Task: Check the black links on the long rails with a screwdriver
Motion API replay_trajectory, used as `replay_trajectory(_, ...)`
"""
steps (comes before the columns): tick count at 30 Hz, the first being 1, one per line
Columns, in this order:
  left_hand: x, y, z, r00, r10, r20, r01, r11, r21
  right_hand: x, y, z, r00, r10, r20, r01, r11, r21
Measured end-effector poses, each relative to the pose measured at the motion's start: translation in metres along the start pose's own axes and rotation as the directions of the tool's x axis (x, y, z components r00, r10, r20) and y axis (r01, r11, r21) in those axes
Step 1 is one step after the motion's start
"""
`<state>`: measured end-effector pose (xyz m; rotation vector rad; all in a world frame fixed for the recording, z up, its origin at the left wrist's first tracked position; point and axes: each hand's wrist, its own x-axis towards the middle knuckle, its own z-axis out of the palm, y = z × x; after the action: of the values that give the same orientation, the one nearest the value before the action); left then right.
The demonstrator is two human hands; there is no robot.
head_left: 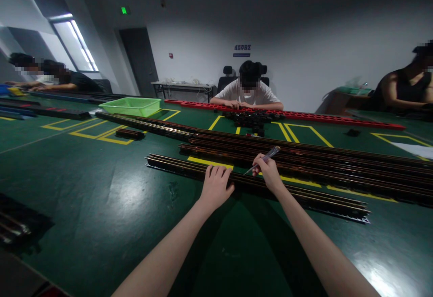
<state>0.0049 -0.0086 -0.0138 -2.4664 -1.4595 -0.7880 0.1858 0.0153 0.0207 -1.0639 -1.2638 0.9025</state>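
Note:
A long black rail with brass-coloured strips (pixel 324 200) lies crosswise on the green table before me. My left hand (pixel 216 186) grips it left of its middle, fingers bent over the far side and thumb toward the near side. In my right hand (pixel 267 173) is a slim screwdriver (pixel 271 153) with a clear handle, held like a pen. Its shaft slants down to the left, and the tip is at the rail just right of my left hand. Whether the tip touches a screw is too small to tell.
Several similar rails (pixel 304 157) lie just beyond. A short strip piece (pixel 129 134) and a green basket (pixel 131 106) are at the left. Past them are a black parts pile (pixel 248 119) and a long red bar (pixel 321 117). A co-worker (pixel 248 87) sits opposite; others sit at the sides.

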Motion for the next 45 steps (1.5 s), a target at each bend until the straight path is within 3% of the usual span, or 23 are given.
replay_trajectory(45,0.0003,-0.0005,-0.0013,1.0,0.0,0.011,0.0,1.0,-0.003,-0.0003,-0.0008,0.0006,1.0,0.002,-0.005,-0.002,1.0,0.016)
